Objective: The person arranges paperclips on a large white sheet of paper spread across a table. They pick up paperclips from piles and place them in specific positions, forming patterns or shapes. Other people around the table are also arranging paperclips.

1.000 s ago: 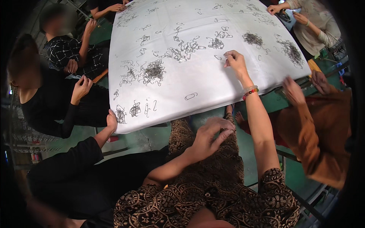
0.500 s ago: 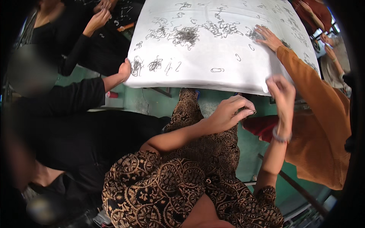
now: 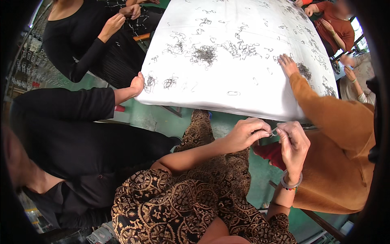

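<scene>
In front of me, just off the table's near edge, my left hand [image 3: 248,133] and my right hand [image 3: 294,143] meet fingertip to fingertip. Both are closed in a pinch. Thin bent wire hooks [image 3: 274,132] show between the fingertips; how they join, or how many there are, is too small to make out. Beyond my hands stands a table with a white cover [image 3: 211,97]. A single wire link [image 3: 233,93] lies near its front edge. Farther back, a dense dark heap of wire hooks [image 3: 204,54] sits among looser ones.
At my left, a person in black rests a hand [image 3: 138,83] on the table corner. At my right, a person in an orange-brown sleeve [image 3: 310,91] has a hand [image 3: 287,65] flat on the cover. Other people sit along the far sides. Small hook clusters [image 3: 170,82] lie at the left.
My right hand has come down from the table edge to meet my left at the fingertips. The view has shifted, so the table appears lower.
</scene>
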Motion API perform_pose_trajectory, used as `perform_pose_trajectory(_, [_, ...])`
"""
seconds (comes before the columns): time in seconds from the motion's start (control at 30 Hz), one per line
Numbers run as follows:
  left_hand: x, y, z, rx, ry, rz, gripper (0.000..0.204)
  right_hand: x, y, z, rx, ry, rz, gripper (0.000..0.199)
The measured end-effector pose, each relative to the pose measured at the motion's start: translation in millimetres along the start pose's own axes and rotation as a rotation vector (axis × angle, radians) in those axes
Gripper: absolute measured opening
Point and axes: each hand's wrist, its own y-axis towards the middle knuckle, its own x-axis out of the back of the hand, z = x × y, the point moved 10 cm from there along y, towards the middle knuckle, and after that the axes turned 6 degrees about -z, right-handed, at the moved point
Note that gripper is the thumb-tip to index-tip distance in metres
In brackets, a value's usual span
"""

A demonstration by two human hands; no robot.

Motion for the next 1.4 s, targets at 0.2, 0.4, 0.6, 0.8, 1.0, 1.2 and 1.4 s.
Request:
perform_pose_trajectory(0.2, [78,27,31,-0.036,0.247,-0.222,0.035,-3,3,-19,-0.109,0.084,-0.143,0.013])
perform_pose_trajectory(0.4, [247,92,139,0.357,1.027,-0.494,0.025,-17,-4,-47,-0.309,0.32,-0.201,0.01])
perform_pose_trajectory(0.6, [234,110,161,0.243,1.248,-0.309,0.016,-16,-5,-45,-0.283,0.275,-0.196,0.011])
perform_pose_trajectory(0.8, [225,118,77,-0.059,0.994,-0.402,0.019,-19,-12,-51,-0.399,0.323,-0.152,0.007])
perform_pose_trajectory(1.0, [129,105,37,-0.006,0.233,-0.216,0.028,-16,-22,-61,-0.37,0.405,-0.207,0.013])
perform_pose_trajectory(1.2, [26,43,-9,0.012,-0.177,-0.008,0.013,-12,-36,-77,-0.399,0.472,-0.296,0.015])
perform_pose_trajectory(1.4, [-5,24,-18,-0.075,0.084,-0.005,0.011,-10,-48,-89,-0.49,0.425,-0.319,0.011])
